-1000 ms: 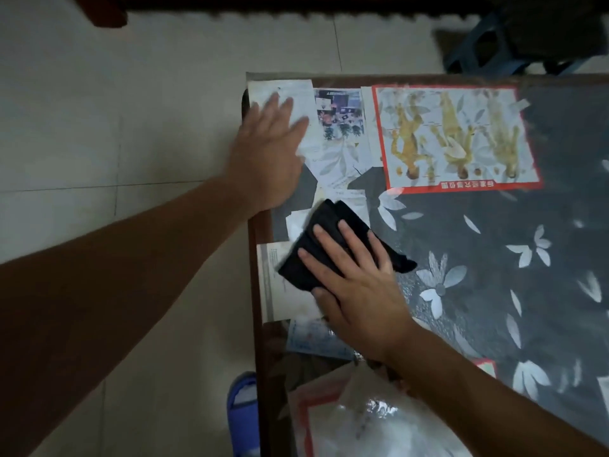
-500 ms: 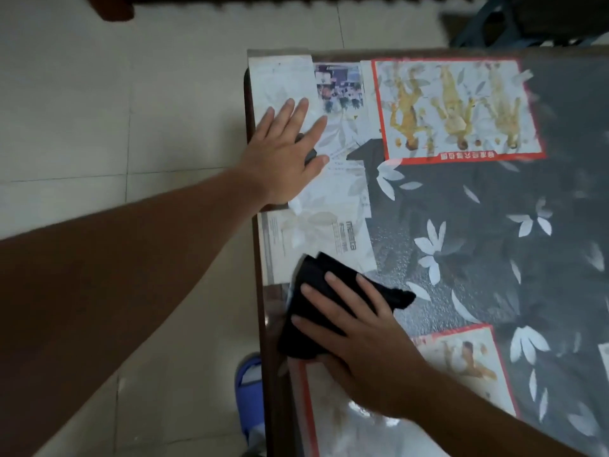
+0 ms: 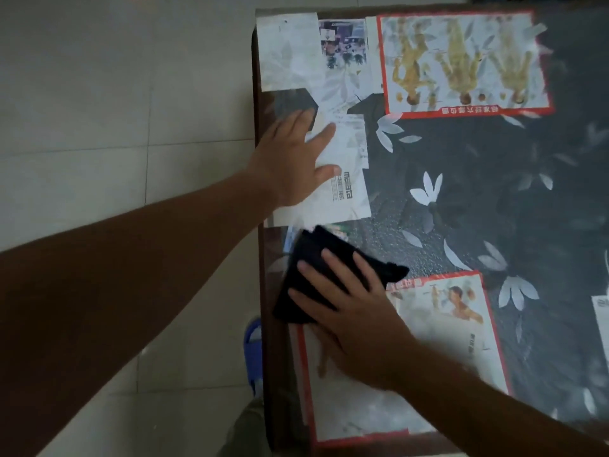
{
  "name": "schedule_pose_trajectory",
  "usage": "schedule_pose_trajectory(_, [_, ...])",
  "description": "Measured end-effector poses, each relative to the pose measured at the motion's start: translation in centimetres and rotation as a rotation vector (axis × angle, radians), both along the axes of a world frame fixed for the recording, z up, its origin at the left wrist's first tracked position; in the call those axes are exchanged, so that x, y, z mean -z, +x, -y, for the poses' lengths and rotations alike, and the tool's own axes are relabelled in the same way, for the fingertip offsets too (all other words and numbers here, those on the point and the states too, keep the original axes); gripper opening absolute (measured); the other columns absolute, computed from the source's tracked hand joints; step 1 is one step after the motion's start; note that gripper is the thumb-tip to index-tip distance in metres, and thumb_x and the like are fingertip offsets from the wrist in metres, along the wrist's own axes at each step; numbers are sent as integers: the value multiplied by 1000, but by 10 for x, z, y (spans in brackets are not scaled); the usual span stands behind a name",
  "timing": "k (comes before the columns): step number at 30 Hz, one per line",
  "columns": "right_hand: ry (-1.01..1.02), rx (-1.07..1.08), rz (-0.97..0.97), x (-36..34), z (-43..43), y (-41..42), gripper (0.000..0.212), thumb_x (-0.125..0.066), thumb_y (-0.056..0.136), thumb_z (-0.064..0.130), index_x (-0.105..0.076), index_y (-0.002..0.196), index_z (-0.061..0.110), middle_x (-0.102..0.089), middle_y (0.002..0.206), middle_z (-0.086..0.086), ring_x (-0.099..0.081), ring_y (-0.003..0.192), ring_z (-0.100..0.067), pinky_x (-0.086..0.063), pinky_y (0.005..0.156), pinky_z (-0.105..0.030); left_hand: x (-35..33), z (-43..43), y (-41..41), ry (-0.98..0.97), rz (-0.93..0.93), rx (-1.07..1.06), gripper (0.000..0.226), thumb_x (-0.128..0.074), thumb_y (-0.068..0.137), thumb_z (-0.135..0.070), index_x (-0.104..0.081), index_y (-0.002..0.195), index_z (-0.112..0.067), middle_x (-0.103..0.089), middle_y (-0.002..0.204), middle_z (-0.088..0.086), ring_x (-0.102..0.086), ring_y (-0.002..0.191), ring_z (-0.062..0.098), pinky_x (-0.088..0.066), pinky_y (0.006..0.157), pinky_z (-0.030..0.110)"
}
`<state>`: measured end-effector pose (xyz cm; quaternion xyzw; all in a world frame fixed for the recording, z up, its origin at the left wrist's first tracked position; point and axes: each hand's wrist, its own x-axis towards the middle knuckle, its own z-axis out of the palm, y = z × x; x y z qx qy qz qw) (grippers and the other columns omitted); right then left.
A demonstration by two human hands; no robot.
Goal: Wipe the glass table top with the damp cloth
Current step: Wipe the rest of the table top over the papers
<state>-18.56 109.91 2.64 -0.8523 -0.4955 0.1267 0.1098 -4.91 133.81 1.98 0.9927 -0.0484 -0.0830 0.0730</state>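
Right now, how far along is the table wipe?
Done: cannot tell; the glass table top shows no wet streaks marking wiped parts. In hand: the right hand presses the black cloth flat at the near left edge, by the near red-bordered poster; the left hand rests flat on the glass farther along that edge. Left: likely the wide dark floral stretch to the right, far from the cloth.
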Motion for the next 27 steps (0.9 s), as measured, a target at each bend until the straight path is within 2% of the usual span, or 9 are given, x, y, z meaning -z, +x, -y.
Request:
schedule_pose_trajectory(4, [-20, -159, 18, 4, 29, -10, 51, -43, 97, 43, -42, 148, 38, -26, 164, 4, -15, 153, -28, -16, 119, -57, -16, 11, 6, -11, -73, -73, 77, -45, 90, -65, -24, 153, -28, -16, 161, 14, -13, 148, 33, -16, 117, 48])
schedule_pose_trajectory(8, [9, 233, 40, 8, -1, 37, 51, -39, 99, 42, -39, 150, 37, -22, 165, 4, -10, 153, -28, -11, 120, -56, -30, 31, 4, -13, -48, -180, 63, -61, 87, -54, -46, 138, -21, -36, 144, 17, -30, 136, 36, -32, 104, 50])
schedule_pose_trajectory(10, [11, 250, 73, 12, -4, 35, 50, -35, 101, 42, -37, 151, 36, -21, 165, 4, -9, 153, -27, -8, 121, -56, -32, 39, -3, -67, -25, -257, 58, -64, 86, -50, -50, 131, -17, -41, 139, 15, -35, 132, 35, -37, 101, 48])
schedule_pose_trajectory(12, [17, 227, 85, 14, 0, 32, 50, -36, 101, 42, -38, 150, 36, -23, 165, 4, -11, 153, -28, -8, 121, -56, -29, 42, -17, -101, -37, -308, 63, -63, 82, -54, -51, 132, -17, -42, 140, 15, -37, 133, 35, -39, 104, 47])
schedule_pose_trajectory(15, [36, 235, 69, 12, 0, 34, 49, -38, 100, 41, -41, 149, 36, -25, 164, 4, -13, 153, -28, -7, 121, -55, -19, 38, -37, -158, -84, -292, 79, -58, 78, -60, -47, 143, -18, -34, 151, 18, -32, 139, 37, -30, 113, 44])
schedule_pose_trajectory(19, [38, 258, 65, 9, -2, 20, 49, -39, 99, 40, -42, 148, 36, -26, 163, 4, -14, 153, -29, -8, 121, -55, -20, 31, -40, -170, -107, -295, 76, -65, 83, -58, -39, 149, -29, -21, 161, 8, -18, 146, 31, -21, 117, 42])
schedule_pose_trajectory(22, [43, 121, 62, 5, 6, -40, 56, -51, 90, 38, -46, 146, 35, -30, 162, 0, -19, 151, -33, -13, 119, -58, -25, 33, -40, -165, -111, -311, 80, -65, 77, -66, -39, 147, -37, -20, 161, 2, -17, 145, 28, -17, 116, 46])
schedule_pose_trajectory(25, [-20, -123, 58, 3, 28, -101, 59, -52, 90, 42, -41, 148, 36, -24, 164, 2, -15, 153, -31, -12, 120, -56, -20, 32, -44, -221, -78, -333, 79, -67, 76, -65, -42, 145, -38, -22, 160, -1, -16, 145, 26, -13, 115, 52])
schedule_pose_trajectory(27, [-24, -158, 88, 5, 33, -89, 57, -49, 92, 42, -41, 148, 38, -26, 163, 3, -18, 152, -29, -12, 121, -54, -16, 29, -47, -271, -51, -318, 79, -68, 76, -64, -43, 145, -36, -22, 159, -1, -16, 144, 26, -20, 114, 46])
